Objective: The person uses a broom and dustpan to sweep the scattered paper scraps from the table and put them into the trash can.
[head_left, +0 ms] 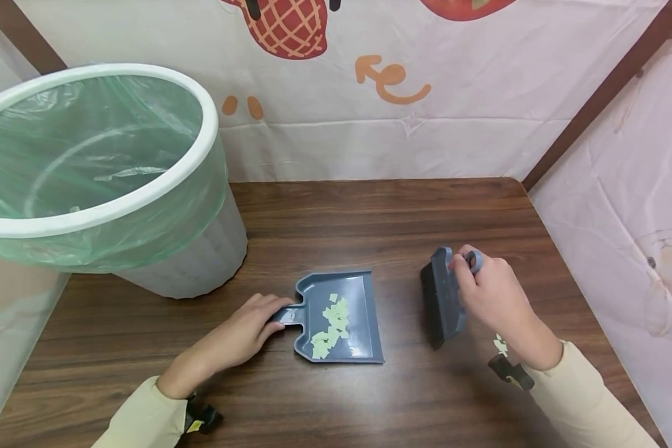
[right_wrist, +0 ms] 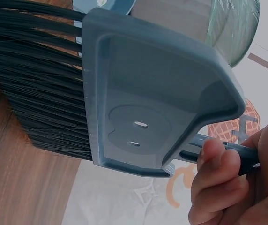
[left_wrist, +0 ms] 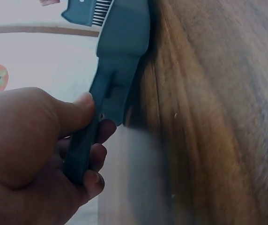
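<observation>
A blue-grey dustpan (head_left: pixel 360 317) lies on the brown wooden table, its wide lip facing right. Small pale green paper scraps (head_left: pixel 336 317) are heaped inside it. My left hand (head_left: pixel 252 326) grips the dustpan's handle, with thumb and fingers around it in the left wrist view. To the right of the pan, my right hand (head_left: pixel 495 292) holds a small hand brush (head_left: pixel 445 298) by its handle. The brush's dark bristles (right_wrist: pixel 35 84) point left and down; whether they touch the table I cannot tell. A few more scraps (head_left: pixel 500 345) lie beside my right wrist.
At the back left stands a white bin (head_left: pixel 207 267) lined with a green bag, its white rim (head_left: pixel 207 134) well above the table. A printed cloth (head_left: pixel 336 143) hangs behind the table (head_left: pixel 381 218), and another cloth (head_left: pixel 638 205) borders it on the right.
</observation>
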`<state>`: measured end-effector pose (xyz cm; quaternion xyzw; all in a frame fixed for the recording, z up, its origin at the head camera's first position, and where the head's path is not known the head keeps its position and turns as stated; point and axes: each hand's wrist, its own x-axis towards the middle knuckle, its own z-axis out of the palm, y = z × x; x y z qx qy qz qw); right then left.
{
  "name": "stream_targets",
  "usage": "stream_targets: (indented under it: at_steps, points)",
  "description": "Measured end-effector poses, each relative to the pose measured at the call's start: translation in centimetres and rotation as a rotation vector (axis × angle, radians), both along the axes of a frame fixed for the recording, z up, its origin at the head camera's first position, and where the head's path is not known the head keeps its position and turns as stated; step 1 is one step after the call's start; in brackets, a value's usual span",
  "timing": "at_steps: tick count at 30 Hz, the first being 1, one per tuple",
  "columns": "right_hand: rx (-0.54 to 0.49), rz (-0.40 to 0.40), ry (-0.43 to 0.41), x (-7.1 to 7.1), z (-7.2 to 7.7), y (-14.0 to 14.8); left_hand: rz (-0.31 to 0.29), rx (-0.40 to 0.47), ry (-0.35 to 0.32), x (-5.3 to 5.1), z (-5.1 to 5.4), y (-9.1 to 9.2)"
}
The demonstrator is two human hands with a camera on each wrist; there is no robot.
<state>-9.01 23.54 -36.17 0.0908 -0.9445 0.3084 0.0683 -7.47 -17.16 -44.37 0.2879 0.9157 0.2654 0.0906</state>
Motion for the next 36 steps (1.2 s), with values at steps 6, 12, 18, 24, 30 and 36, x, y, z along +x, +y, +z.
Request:
stream_targets:
  at_steps: [6,12,18,24,30,36]
  points:
    - [-0.002,0.001,-0.003,0.0,0.0,0.1,-0.021,0.014,0.036,0.1,1.8,-0.6]
    - [-0.003,-0.005,0.006,-0.1,-0.2,0.1,-0.035,-0.012,0.078,0.2,4.6,-1.2]
    - [-0.01,-0.006,0.001,-0.1,-0.3,0.0,-0.071,0.007,0.214,0.3,7.9,-2.4]
    - [-0.006,-0.017,0.004,-0.2,-0.3,-0.1,-0.092,0.032,0.411,0.1,11.6,-3.9]
    - [-0.018,-0.014,-0.007,-0.2,-0.4,-0.1,-0.067,-0.006,0.476,0.6,15.5,-6.2]
    - [-0.004,-0.019,0.022,-0.2,-0.5,-0.1,-0.048,-0.032,0.487,1.1,18.4,-8.6]
